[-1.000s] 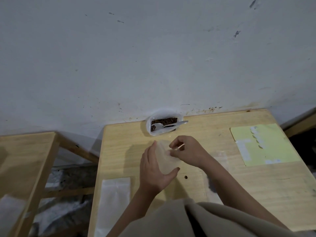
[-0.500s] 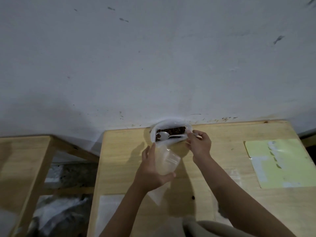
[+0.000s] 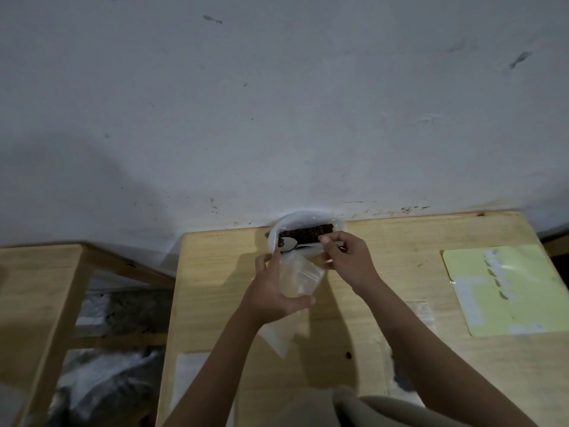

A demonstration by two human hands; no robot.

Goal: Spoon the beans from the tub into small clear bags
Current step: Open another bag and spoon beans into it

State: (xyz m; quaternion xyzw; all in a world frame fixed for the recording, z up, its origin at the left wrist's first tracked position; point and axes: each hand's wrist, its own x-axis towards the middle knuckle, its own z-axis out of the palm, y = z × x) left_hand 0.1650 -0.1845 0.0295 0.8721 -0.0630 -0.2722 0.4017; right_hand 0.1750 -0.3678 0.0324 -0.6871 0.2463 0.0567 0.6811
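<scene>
My left hand (image 3: 271, 291) grips the clear bag (image 3: 300, 277), my right hand (image 3: 345, 257) apparently pinches the spoon (image 3: 291, 243); a slack bag mouth could spill beans (image 3: 308, 233).

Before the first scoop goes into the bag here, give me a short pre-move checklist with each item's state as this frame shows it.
1. Right hand grips the spoon handle: ok, fingers curled round it at the tub rim.
2. Spoon bowl in the beans: ok, it lies on them at the tub's left end.
3. Spoon loaded: cannot tell.
4. Left hand holds the clear bag: ok, thumb and fingers wrap it.
5. Bag mouth open: cannot tell, the top looks spread but is blurred.
6. Bag close to the tub: ok, its top sits just below the rim.
</scene>
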